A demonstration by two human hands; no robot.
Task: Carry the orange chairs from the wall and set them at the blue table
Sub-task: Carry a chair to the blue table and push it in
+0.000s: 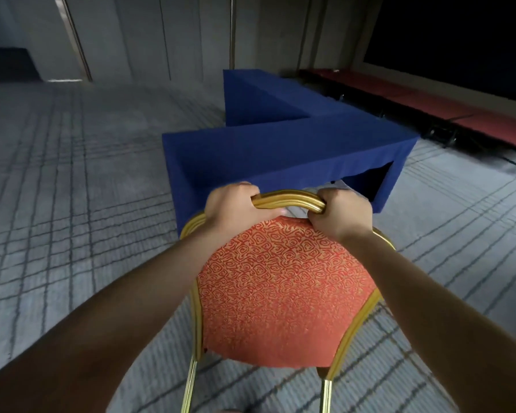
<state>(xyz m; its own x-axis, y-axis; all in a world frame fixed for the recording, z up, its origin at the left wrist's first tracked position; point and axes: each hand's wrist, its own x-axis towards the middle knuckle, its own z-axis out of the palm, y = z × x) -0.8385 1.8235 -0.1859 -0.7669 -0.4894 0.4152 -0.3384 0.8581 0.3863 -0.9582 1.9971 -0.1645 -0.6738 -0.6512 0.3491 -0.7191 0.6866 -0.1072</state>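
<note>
An orange chair with a swirl-patterned back pad and a gold metal frame fills the lower middle of the head view, its back facing me. My left hand grips the top rail of the frame on the left. My right hand grips the same rail on the right. Just beyond the chair stands the blue table, an L-shaped run draped in blue cloth down to the floor. The chair's seat and front legs are hidden behind its back.
Grey carpet with a dark grid pattern spreads to the left and right of the table. A row of low red-topped tables runs along the right side. Grey panelled walls close the far end.
</note>
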